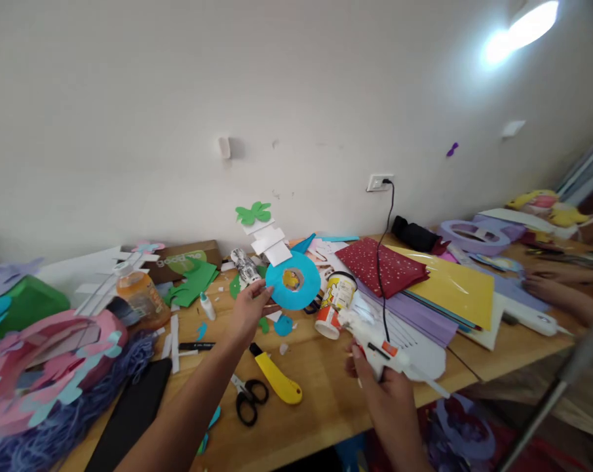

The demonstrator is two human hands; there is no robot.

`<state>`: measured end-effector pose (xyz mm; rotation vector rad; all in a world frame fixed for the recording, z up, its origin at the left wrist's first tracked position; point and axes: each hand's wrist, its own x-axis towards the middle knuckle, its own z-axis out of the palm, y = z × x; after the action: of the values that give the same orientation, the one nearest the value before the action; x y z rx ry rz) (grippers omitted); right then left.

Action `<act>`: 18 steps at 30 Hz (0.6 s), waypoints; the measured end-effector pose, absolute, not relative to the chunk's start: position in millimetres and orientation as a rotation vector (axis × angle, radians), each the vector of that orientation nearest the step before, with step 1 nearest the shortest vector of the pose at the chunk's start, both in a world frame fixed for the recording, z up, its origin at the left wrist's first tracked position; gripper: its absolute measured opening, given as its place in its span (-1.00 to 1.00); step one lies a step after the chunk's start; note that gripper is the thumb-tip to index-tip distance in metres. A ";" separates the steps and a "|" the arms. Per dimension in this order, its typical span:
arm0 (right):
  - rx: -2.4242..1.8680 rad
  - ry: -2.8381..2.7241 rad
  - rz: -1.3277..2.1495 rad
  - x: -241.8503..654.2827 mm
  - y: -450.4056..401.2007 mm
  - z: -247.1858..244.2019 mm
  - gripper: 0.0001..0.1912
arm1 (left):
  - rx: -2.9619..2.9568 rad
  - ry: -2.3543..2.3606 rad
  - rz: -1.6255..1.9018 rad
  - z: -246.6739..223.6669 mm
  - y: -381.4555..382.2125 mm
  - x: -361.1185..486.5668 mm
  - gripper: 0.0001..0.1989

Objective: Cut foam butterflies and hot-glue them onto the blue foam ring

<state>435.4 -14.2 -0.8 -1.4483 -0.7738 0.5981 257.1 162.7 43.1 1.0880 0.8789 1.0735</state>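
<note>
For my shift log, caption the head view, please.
Left hand holds a blue paper disc, right hand a white glue gun, above a cluttered wooden table.

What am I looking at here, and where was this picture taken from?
There is no robot here, just a person using two bare hands. The one picture comes from a camera worn on their head, looking forward and down. The left hand holds a blue disc; the right hand holds a white glue gun. On the wooden table lie scissors, a yellow cutter, a dotted red sheet and a yellow sheet. Someone else's hand shows at the right.
</note>
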 end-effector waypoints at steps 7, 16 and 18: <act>-1.543 -1.318 0.365 439.1 -45.5 32.9 -0.67 | 1.129 0.881 1.127 36.7 85.7 219.7 -0.59; -1.528 -1.677 0.106 431.1 -64.0 18.3 -0.78 | 1.059 0.922 1.072 30.7 45.2 177.3 -0.59; -1.517 -1.702 0.075 429.3 -63.1 21.6 -0.79 | 1.062 0.919 1.052 29.5 42.3 172.6 -0.58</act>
<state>429.3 -63.1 21.6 -1.5171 -1.7024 0.0746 172.6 42.3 29.5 1.0615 0.9192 1.0519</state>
